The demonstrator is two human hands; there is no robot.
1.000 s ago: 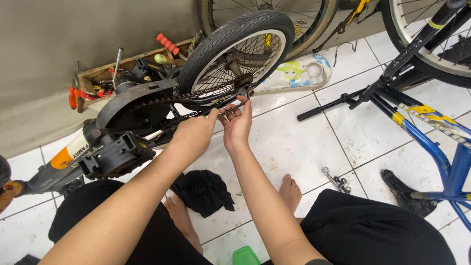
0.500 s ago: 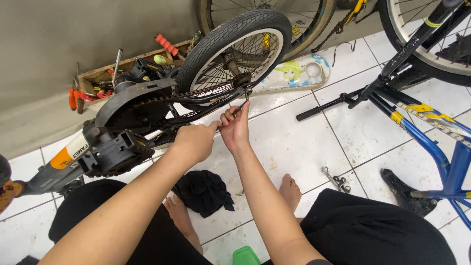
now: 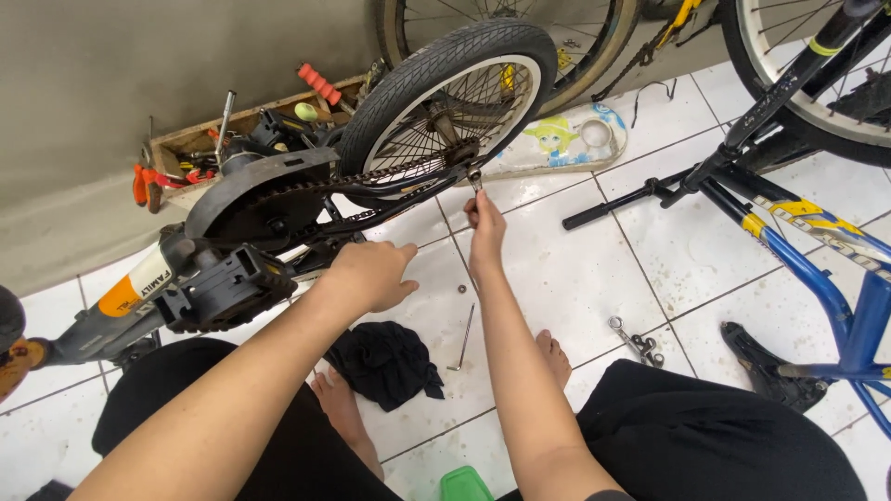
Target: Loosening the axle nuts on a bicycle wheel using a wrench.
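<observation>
Right hand grip is pinching a small wrench, shaft rising toward the rear axle; left hand is hovering spread, farther off.

Orange-white label on grey frame tube

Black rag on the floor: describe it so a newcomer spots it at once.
Start at the small bicycle wheel lying on the white tiled floor. Come down past the left hand to the black rag beside a bare foot. It is the only soft, crumpled thing there; its neighbours are metal tools.
</observation>
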